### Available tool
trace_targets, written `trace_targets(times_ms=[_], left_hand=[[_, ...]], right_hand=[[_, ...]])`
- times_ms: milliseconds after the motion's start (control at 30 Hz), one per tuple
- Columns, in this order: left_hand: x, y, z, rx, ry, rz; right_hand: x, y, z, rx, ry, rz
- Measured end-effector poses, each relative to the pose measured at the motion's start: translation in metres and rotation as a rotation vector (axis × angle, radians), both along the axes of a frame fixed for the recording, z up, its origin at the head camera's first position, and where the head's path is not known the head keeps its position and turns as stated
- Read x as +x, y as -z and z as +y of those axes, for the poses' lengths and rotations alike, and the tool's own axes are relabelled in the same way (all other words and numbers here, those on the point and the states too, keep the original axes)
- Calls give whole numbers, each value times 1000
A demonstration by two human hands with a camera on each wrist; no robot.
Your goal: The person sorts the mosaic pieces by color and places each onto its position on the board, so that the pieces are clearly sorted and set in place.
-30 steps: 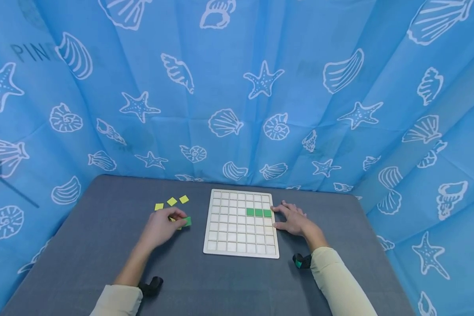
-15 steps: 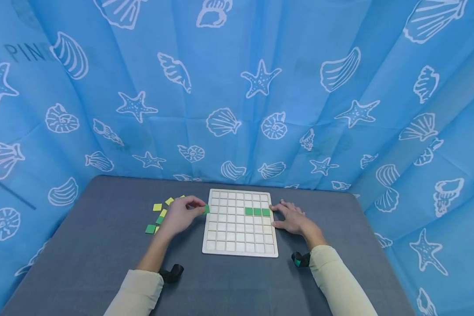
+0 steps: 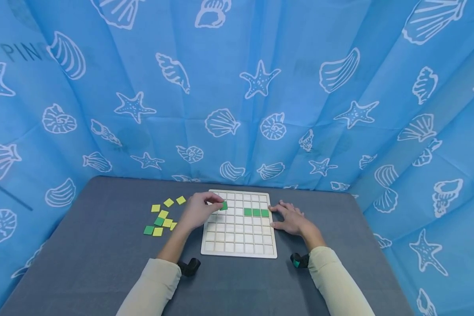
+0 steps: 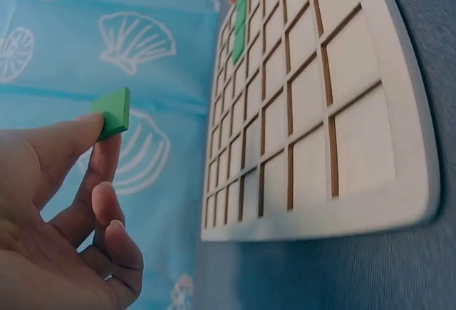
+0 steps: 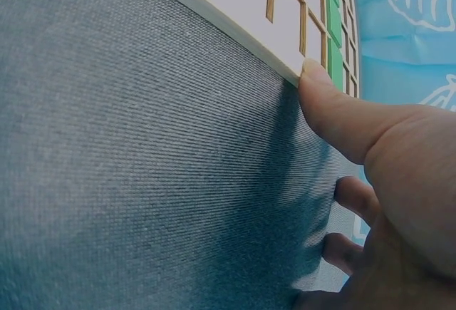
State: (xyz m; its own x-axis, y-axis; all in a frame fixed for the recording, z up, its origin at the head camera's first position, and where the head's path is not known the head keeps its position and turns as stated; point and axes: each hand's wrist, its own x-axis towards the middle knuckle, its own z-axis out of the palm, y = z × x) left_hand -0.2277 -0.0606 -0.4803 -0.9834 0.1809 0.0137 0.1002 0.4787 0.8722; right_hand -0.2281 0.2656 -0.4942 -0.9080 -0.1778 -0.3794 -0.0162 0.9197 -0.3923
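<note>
My left hand (image 3: 200, 210) pinches a small green square tile (image 4: 112, 112) between thumb and forefinger, its other fingers curled loosely. In the head view it is over the upper left of a white grid board (image 3: 233, 254); the left wrist view shows the tile held clear of the board. Three green tiles (image 3: 256, 212) lie side by side in one row, reaching the board's right column. My right hand (image 3: 294, 219) rests at the right edge, thumb (image 5: 320, 85) touching the rim and fingers relaxed.
Left of the board, several yellow tiles (image 3: 167, 223) and two green tiles (image 3: 149, 230) lie loose on the grey table (image 3: 229, 285). A blue curtain (image 3: 237, 87) with white shells hangs behind the table. Black wrist straps (image 3: 189, 267) are on both forearms.
My left hand has carried the green tile rightward from the loose tiles to above the board's upper left. The right hand has stayed at the board's edge.
</note>
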Motion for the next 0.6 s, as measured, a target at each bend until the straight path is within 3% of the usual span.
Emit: trace_targets(times_ms=[333,600], left_hand=[[-19,10,25,-66,21,-22],[-28,16,44,-139,-6,-65]], right_hand=[[-1,1,2,-1,-7,0],[-1,1,2,-4,-7,3]])
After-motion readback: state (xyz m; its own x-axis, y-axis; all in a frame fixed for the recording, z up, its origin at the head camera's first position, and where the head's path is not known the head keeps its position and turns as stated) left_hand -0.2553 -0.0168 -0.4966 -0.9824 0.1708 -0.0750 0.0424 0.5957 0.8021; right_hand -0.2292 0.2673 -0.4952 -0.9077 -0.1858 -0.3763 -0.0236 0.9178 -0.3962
